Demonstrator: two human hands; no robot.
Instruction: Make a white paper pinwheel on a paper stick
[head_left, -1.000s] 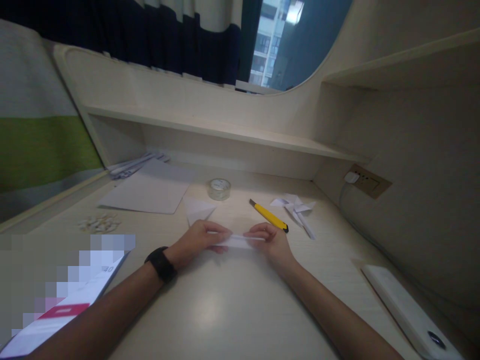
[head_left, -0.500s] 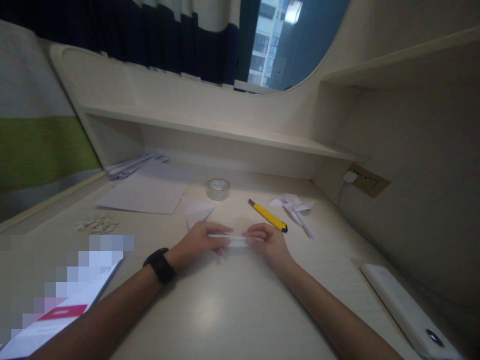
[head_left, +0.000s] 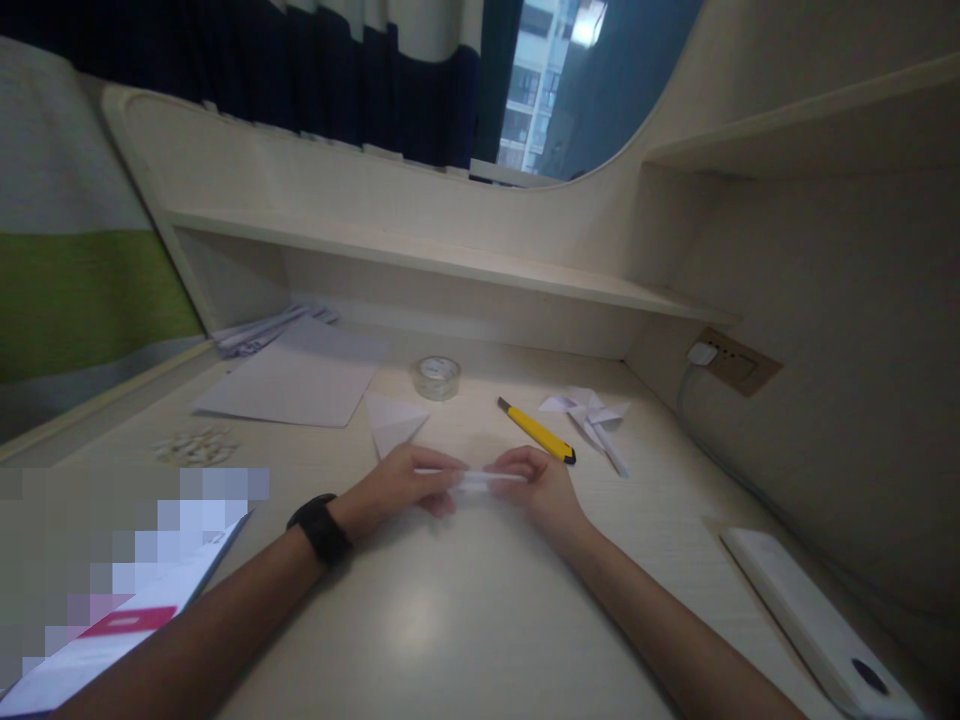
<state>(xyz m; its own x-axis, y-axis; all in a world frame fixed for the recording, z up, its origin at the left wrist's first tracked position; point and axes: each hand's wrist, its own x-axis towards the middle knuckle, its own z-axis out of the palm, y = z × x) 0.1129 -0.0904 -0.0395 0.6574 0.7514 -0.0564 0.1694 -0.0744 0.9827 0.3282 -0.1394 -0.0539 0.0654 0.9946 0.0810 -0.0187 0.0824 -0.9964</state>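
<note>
Both hands are pinching a narrow folded paper strip (head_left: 480,481) just nearer than the yellow utility knife (head_left: 536,431): left hand (head_left: 397,485) and right hand (head_left: 541,485), fingers closed on its ends, low over the counter (head_left: 450,620). Pressing evenly along the crease is advisable. Against the earlier frame, the hands are sitting marginally closer together; the strip is showing shorter.
</note>
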